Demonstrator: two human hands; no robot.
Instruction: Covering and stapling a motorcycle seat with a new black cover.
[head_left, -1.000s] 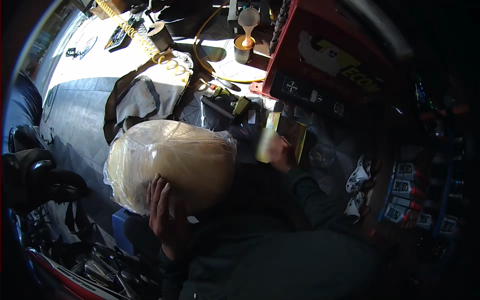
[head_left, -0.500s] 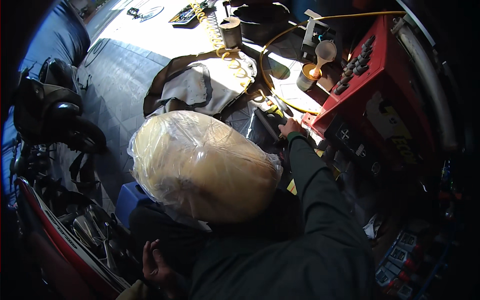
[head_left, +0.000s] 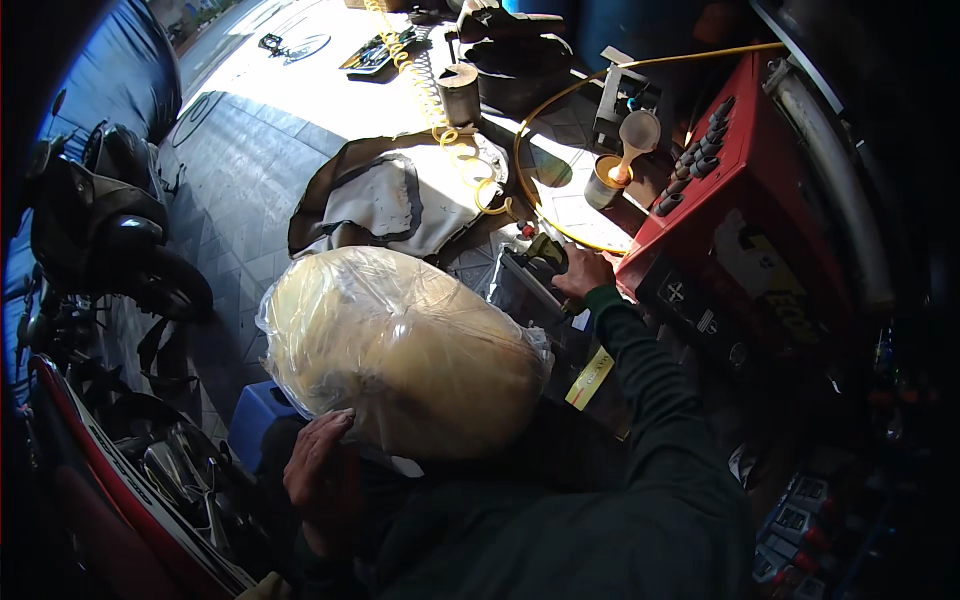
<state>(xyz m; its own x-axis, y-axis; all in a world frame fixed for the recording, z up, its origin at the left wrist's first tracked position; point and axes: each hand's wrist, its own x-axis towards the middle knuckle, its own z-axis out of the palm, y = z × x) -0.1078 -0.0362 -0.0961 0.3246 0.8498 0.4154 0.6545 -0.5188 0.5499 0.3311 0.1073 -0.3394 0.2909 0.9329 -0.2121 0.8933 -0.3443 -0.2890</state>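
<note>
A large block of yellowish seat foam (head_left: 400, 350), wrapped in clear plastic, rests across my lap. Beyond its right end, my right hand (head_left: 585, 275) is closed round an air stapler (head_left: 540, 262) with a long metal magazine, and the fingertips are partly hidden. A yellow coiled air hose (head_left: 455, 160) runs down close to the stapler. My left hand (head_left: 322, 465) is raised at the near left side of the foam, its fingers stretched out and nothing in it. Whether it touches the plastic I cannot tell. A dark seat cover (head_left: 375, 190) lies inside out on the floor ahead.
At the right stands a red metal cabinet (head_left: 690, 235) with several dark sockets on it. A can (head_left: 605, 182) with a funnel sits beside it. A parked scooter (head_left: 125, 225) and a red-trimmed motorcycle (head_left: 110, 470) line the left. A blue box (head_left: 262, 420) is beside my leg.
My left hand has risen from low by my lap to the foam's near left side. My right hand has lifted slightly, bringing the stapler into clearer view. The view has shifted a little.
</note>
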